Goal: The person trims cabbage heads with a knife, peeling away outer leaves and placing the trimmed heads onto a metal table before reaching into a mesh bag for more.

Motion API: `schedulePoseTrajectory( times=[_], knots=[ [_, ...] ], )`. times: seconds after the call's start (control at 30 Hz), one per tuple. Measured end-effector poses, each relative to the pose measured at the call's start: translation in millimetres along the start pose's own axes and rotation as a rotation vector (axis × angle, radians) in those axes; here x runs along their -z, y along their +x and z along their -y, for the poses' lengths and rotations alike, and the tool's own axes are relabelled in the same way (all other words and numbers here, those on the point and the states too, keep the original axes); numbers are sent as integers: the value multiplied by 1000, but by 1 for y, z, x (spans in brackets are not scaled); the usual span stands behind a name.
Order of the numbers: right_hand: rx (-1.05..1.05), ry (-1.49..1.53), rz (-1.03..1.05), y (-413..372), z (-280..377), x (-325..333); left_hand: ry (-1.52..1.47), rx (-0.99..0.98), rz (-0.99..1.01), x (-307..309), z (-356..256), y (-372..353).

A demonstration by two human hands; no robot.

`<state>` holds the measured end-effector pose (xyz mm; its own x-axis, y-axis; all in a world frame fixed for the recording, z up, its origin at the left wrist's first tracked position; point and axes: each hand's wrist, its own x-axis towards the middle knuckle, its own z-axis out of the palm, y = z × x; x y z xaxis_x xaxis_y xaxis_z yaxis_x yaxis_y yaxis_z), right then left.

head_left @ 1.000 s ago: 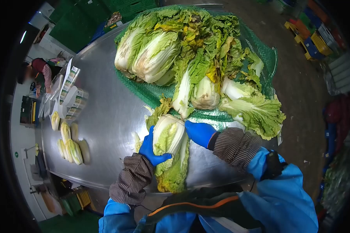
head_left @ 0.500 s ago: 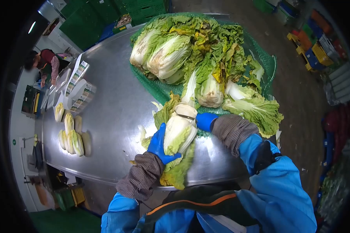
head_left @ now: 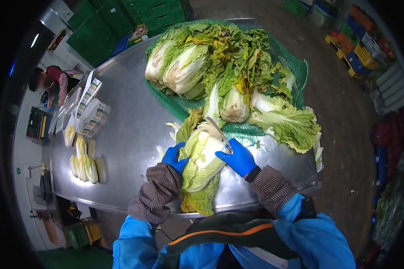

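Note:
A head of napa cabbage (head_left: 202,154) lies on the steel table in front of me, its base pointing away and loose outer leaves (head_left: 199,201) under its near end. My left hand (head_left: 174,158), in a blue glove, grips its left side. At the right of the base is my gloved right hand (head_left: 239,159), thumb against the cabbage and fingers closed around a knife. The thin knife blade (head_left: 217,128) sticks out beyond the hand, along the cut base; its handle is hidden. Behind, more napa cabbages (head_left: 186,69) with yellowed leaves lie on a green net sack (head_left: 166,104).
Several small trimmed cabbages (head_left: 83,163) lie on the table's (head_left: 125,134) left part, beside rolls of printed labels (head_left: 94,119). A co-worker (head_left: 58,83) stands at the far left. Loose leaves (head_left: 287,125) spread at right. Stacked crates (head_left: 363,47) stand on the floor.
The blade has moved from across the cabbage base to its right side. The cabbage has turned, my left hand has shifted up and left, and my right hand has come nearer me.

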<state>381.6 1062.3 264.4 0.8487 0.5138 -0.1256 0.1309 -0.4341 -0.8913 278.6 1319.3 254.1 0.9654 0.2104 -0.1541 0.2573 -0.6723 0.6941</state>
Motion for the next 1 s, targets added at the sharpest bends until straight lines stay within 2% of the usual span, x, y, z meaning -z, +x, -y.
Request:
schedulePoseTrajectory(
  times=[0.07,0.1,0.17,0.2,0.27,0.3,0.37,0.4,0.43,0.47,0.53,0.6,0.63,0.67,0.73,0.77,0.8,0.83,0.9,0.93,0.97,1.0],
  knots=[
    [-106,38,30,-20,3,8,-52,53,55,4,18,5],
    [-62,136,-5,-27,-12,1,-87,71,43,6,23,5],
    [-166,285,43,-32,-18,1,-154,98,21,9,29,7],
    [-167,229,17,-29,-13,6,-197,156,-20,6,38,7],
    [-177,122,-29,-19,2,12,-511,255,-26,16,23,-4],
    [-81,93,-69,-10,3,9,-664,311,-28,18,22,-8],
    [117,33,-150,18,-7,-7,-678,303,-50,22,28,-18],
    [213,-81,-242,34,-26,-24,-694,372,-25,28,42,-20],
    [148,-120,-183,37,-22,-21,-710,442,0,37,51,-22],
    [84,-159,-121,38,-18,-18,-765,444,-104,42,60,-27],
    [-9,-153,-58,29,1,-9,-469,415,-211,62,72,-32],
    [84,-105,-172,12,-1,-12,149,448,-284,86,56,-46],
    [128,-83,-233,4,-2,-12,373,389,-369,92,36,-51],
    [90,-70,-156,-8,7,-5,394,250,-453,91,20,-49],
    [73,54,27,-24,20,4,21,-105,-485,63,13,-34],
    [65,119,116,-31,21,6,-77,-48,-309,45,-1,-26],
    [96,122,131,-39,14,2,-222,106,-160,24,-36,-20],
    [102,173,93,-46,9,2,-232,176,-66,0,-62,-14],
    [111,277,13,-56,-1,9,110,89,-36,-57,-63,7],
    [31,288,26,-58,-11,17,204,142,30,-62,-84,8],
    [84,319,-37,-61,-28,20,299,197,98,-61,-101,10],
    [39,380,-38,-66,-34,28,203,266,189,-56,-99,15]
  ],
)
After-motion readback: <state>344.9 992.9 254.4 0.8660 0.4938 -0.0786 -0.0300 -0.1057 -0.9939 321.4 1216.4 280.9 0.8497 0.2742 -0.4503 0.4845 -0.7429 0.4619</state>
